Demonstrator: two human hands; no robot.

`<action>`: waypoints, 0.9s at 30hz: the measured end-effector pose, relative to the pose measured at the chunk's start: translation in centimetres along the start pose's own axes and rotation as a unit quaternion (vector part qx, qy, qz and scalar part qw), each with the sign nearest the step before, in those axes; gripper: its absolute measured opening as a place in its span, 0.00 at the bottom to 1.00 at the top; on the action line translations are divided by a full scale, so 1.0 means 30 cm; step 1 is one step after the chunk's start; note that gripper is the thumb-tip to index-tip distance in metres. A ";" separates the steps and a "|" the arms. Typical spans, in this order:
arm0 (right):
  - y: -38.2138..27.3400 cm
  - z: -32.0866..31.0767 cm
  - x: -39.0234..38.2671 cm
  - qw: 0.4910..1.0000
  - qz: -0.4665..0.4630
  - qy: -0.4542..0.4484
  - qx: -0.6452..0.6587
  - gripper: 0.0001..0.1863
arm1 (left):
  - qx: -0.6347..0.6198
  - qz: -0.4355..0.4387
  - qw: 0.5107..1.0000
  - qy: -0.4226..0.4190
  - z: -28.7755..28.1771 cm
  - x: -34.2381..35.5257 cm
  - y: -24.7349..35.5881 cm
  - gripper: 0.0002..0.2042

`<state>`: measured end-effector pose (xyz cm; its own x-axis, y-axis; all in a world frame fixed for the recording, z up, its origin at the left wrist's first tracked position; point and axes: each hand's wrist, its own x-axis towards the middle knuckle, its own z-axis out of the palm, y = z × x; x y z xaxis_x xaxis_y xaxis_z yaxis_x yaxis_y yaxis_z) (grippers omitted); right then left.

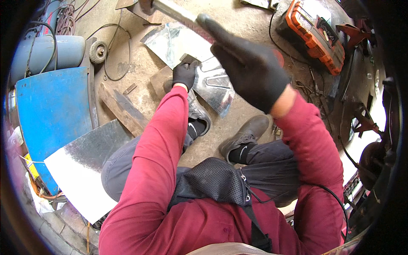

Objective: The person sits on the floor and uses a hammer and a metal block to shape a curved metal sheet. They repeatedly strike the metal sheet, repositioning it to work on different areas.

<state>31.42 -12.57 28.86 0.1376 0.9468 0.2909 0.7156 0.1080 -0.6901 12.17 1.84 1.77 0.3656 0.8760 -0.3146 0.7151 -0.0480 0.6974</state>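
Here, grips dark block (pixel 188 58) in left hand (pixel 184 75) over metal sheet (pixel 180 41); holds hammer (pixel 176 11) aloft in right hand (pixel 257 66); seems mid-hammering; calls next for steady aim.

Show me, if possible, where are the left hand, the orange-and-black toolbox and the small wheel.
Left hand (pixel 183 75), head view: its gloved back.
Orange-and-black toolbox (pixel 310 41), head view: its orange rim.
Small wheel (pixel 98 52), head view: its hub.

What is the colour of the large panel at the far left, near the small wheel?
The panel is blue, best seen in the head view.
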 end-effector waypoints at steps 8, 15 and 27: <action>0.274 0.121 -0.163 0.942 0.176 -0.248 -0.143 0.35 | 0.060 0.030 0.997 -0.023 -0.022 0.012 0.007 0.20; 0.109 0.004 -0.051 0.993 0.097 -0.065 -0.028 0.31 | 0.007 0.039 0.999 -0.032 0.022 0.031 0.004 0.22; 0.139 0.024 -0.070 0.996 0.070 -0.030 -0.044 0.31 | 0.065 0.074 0.995 -0.035 0.022 0.043 0.028 0.21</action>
<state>33.61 -13.89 24.90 0.2019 0.9673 0.1536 0.7496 -0.0517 -0.6598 13.63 2.60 1.53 0.5099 0.8193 -0.2622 0.7193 -0.2389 0.6524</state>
